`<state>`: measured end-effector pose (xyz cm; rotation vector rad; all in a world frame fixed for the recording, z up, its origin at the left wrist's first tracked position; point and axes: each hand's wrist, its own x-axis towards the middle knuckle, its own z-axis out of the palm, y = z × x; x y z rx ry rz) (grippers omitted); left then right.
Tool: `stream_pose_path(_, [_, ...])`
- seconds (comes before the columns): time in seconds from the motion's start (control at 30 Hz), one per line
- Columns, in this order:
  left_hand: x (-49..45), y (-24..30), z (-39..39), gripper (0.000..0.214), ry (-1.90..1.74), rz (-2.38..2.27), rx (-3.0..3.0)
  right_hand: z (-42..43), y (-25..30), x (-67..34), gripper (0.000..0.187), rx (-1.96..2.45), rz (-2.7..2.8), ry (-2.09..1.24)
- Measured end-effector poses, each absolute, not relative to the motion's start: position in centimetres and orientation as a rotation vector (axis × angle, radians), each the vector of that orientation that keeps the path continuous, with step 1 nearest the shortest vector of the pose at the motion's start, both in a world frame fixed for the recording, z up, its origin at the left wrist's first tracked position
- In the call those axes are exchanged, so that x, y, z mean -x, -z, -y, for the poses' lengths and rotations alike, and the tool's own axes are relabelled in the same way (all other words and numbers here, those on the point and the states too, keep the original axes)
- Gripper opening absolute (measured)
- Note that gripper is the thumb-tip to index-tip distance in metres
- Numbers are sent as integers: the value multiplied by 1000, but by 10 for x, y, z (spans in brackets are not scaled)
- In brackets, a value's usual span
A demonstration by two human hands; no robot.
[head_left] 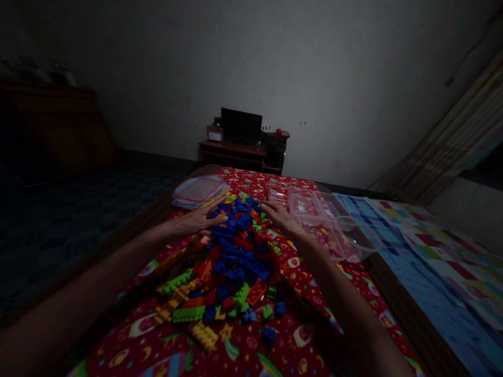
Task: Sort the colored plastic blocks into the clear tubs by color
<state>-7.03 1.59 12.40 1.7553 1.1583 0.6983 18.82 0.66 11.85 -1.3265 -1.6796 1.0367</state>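
Observation:
A heap of toy building bricks point(236, 256) in blue, red, orange, green and yellow spreads over a red patterned cloth point(302, 335). On the heap's left side, toward its far end, my left hand point(198, 219) has its fingers stretched out, touching or just above the bricks. Across from it, my right hand point(281, 217) lies along the right edge with fingers extended. Neither hand grips a brick. A yellow brick point(203, 335) and a blue brick point(269, 336) lie at the near end of the heap.
Clear plastic containers point(314, 207) stand to the right, with a round clear tub point(358, 235) at the cloth's edge. Stacked lids point(198, 191) lie at the far left. Beyond are a desk with a monitor point(241, 125), and a bed point(428, 262) on the right.

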Motion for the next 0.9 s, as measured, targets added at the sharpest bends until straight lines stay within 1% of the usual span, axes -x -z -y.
stream_pose_path(0.1, [113,-109,0,78,-615,-1282,-2013,35,-104,-222,61,1376,1916,-870])
stream_pose_path(0.13, [130,-98,11,78,-627,-1313,-2122,54,-96,-233,68,1368,2019,-829])
stream_pose_path(0.2, [161,-70,40,80,-588,-1324,-2326,95,-75,-250,92,1375,2225,-780])
stream_pose_path(0.23, [174,-53,56,84,-547,-1322,-2413,116,-62,-255,101,1374,2311,-742])
stream_pose_path(0.3, [191,-19,89,99,-509,-1354,-2544,151,-35,-260,120,1384,2429,-647])
stream_pose_path(0.33, [194,-3,103,108,-530,-1430,-2585,163,-22,-259,122,1362,2472,-576])
stream_pose_path(0.37, [192,10,114,116,-548,-1448,-2621,172,-11,-256,120,1329,2515,-501])
stream_pose_path(0.43, [179,27,125,122,-591,-1410,-2691,177,4,-248,115,1282,2549,-379])
stream_pose_path(0.5, [157,33,123,120,-716,-1423,-2673,168,10,-239,106,1265,2518,-281])
stream_pose_path(0.63, [111,22,91,115,-871,-1238,-2677,129,4,-218,95,1193,2402,-129])
stream_pose_path(0.73, [88,7,62,110,-945,-1277,-2638,96,-2,-208,93,1147,2369,-80])
stream_pose_path(0.8, [79,-3,43,105,-971,-1298,-2612,75,-5,-208,95,1088,2350,-21])
stream_pose_path(0.9, [74,-15,19,105,-964,-1280,-2646,50,-14,-217,97,1010,2357,59])
